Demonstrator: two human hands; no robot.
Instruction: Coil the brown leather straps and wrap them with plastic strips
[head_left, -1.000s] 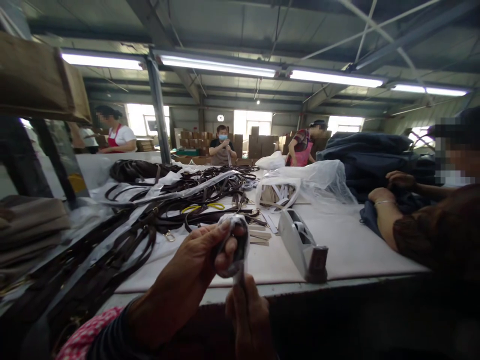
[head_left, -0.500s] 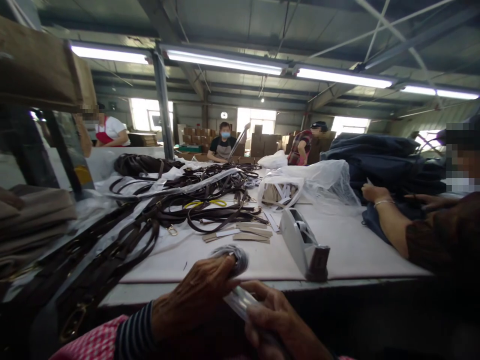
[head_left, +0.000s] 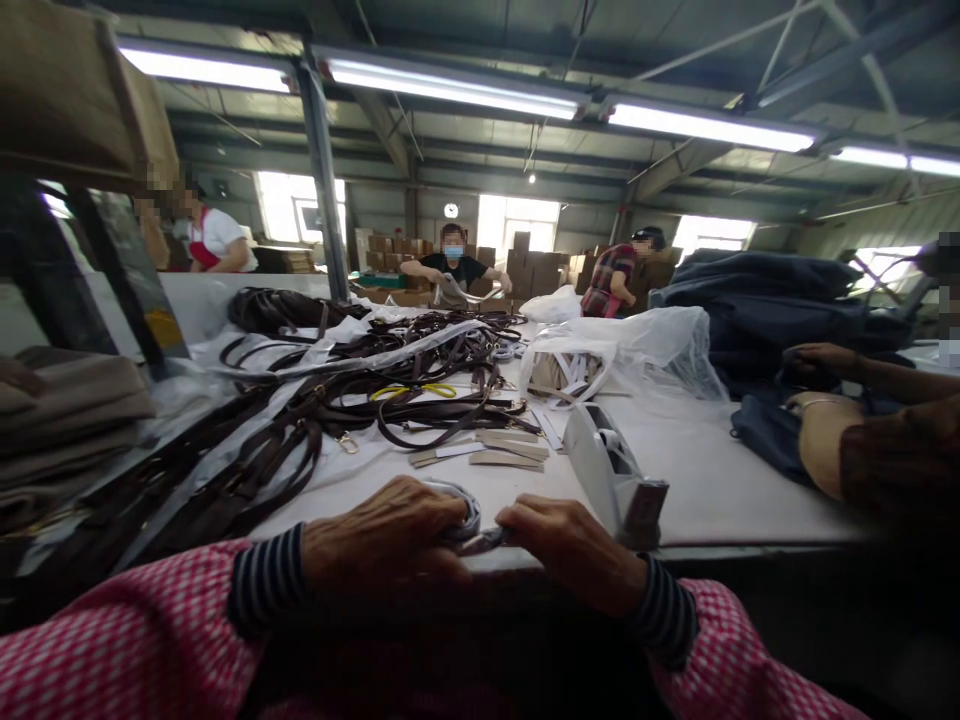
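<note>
My left hand (head_left: 379, 530) is closed around a grey coiled strap (head_left: 471, 508) that looks wrapped in clear plastic. From the coil's lower side a twisted end runs to the right, and my right hand (head_left: 562, 538) pinches it between thumb and fingers. Both hands are at the table's near edge, a short gap apart. To the right of my right hand stands a grey tape dispenser (head_left: 600, 465). Flat beige strips (head_left: 510, 458) lie on the table beyond the coil. My left fingers partly hide the coil.
Dark brown straps (head_left: 277, 450) with metal clasps heap over the table's left side. A clear plastic bag (head_left: 652, 350) holding strips lies behind the dispenser. Dark blue fabric (head_left: 765, 300) is piled at right, where a co-worker's arm (head_left: 832, 440) reaches in. Folded taupe pieces (head_left: 75, 430) are stacked at left.
My right hand has turned and come up to the coil, now gripping its end; the clear plastic piece it held apart is now drawn against the coil. The view has shifted slightly.
</note>
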